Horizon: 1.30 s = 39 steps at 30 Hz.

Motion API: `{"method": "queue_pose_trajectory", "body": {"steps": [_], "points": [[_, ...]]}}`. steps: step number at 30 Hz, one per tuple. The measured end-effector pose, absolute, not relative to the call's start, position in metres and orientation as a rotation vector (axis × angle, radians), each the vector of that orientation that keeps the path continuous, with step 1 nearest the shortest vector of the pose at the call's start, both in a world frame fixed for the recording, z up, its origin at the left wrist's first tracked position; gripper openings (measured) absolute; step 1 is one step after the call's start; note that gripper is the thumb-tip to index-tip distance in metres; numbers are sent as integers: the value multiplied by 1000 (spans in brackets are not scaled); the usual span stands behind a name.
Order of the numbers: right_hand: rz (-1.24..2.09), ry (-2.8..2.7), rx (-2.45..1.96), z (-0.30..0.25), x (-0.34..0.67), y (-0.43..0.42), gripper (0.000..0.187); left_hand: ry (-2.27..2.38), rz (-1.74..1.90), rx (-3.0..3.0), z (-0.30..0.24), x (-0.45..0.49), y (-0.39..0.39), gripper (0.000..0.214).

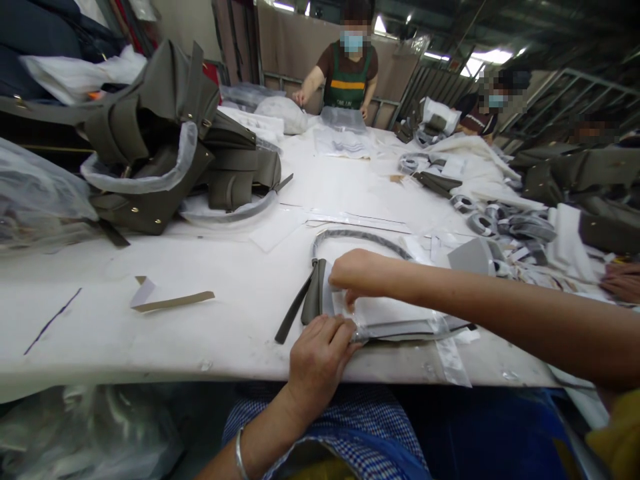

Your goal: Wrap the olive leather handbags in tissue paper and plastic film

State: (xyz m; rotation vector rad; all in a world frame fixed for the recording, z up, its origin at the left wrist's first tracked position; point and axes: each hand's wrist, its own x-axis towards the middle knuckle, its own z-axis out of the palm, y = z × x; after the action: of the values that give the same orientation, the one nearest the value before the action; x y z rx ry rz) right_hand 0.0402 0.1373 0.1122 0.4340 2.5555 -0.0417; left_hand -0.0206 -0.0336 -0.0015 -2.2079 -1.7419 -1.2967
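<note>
A grey-brown handbag [313, 297] lies on its side on the white table in front of me, its front largely under pale wrapping [395, 328]. Its arched handle [357, 235], wrapped in clear plastic, points to the far side. A dark strap [294, 308] sticks out at the left. My left hand [320, 350] is closed over the bag's near edge at its left end. Just beyond it, my right hand [367, 275] reaches across the bag with bent, closed fingers at the left side panel; what is in them is hidden. Clear tape or film [453, 357] hangs over the table's front edge.
Several grey-brown bags [150, 133] are piled at the left. A folded paper strip [173, 300] lies nearer me. Rolled straps [525, 223] and scraps cover the right side of the table [240, 280]. A co-worker [350, 73] in a green apron stands opposite, another person farther right.
</note>
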Motion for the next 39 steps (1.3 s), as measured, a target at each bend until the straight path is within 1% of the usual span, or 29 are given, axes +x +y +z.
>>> {"method": "queue_pose_trajectory", "body": {"steps": [3,5,7,10,12,13,14,17,18,19,20,26,28,32,35,37,39], "points": [[-1,2568,373,113,45,154,37,-1759,-1277,-2212,-2,-20,-33,24],[-126,2611,417,109,52,166,40,-1758,-1275,-2206,-2,-20,-33,26],[-308,2637,496,104,61,176,39,-1746,-1268,-2209,-3,-19,-33,29],[-555,2736,686,99,78,184,30,-1706,-1277,-2210,-4,-18,-33,29],[-599,2853,830,99,90,182,25,-1667,-1313,-2192,-4,-18,-34,26],[-614,2909,868,98,96,178,29,-1650,-1330,-2184,-4,-17,-34,25],[-640,2941,860,97,101,173,38,-1637,-1343,-2179,-4,-17,-34,25],[-739,2907,720,91,114,156,84,-1624,-1361,-2181,-2,-17,-34,23],[-749,2867,702,88,115,152,95,-1628,-1363,-2187,-1,-17,-34,22],[-744,2829,712,85,116,149,102,-1635,-1362,-2192,0,-18,-33,22],[-741,2804,741,82,116,149,104,-1646,-1357,-2197,0,-18,-33,22],[-858,2723,908,68,105,163,107,-1736,-1267,-2217,1,-17,-31,23],[-938,2715,960,65,103,165,103,-1748,-1254,-2233,0,-17,-31,25],[-1024,2711,1052,63,106,166,88,-1738,-1233,-2294,-1,-22,-34,33],[-1068,2789,991,64,113,165,76,-1713,-1237,-2364,3,-27,-37,37],[-1098,2825,903,67,119,163,74,-1719,-1247,-2401,8,-27,-38,36],[-1062,2840,875,69,122,158,78,-1758,-1266,-2376,13,-24,-37,33]]}}
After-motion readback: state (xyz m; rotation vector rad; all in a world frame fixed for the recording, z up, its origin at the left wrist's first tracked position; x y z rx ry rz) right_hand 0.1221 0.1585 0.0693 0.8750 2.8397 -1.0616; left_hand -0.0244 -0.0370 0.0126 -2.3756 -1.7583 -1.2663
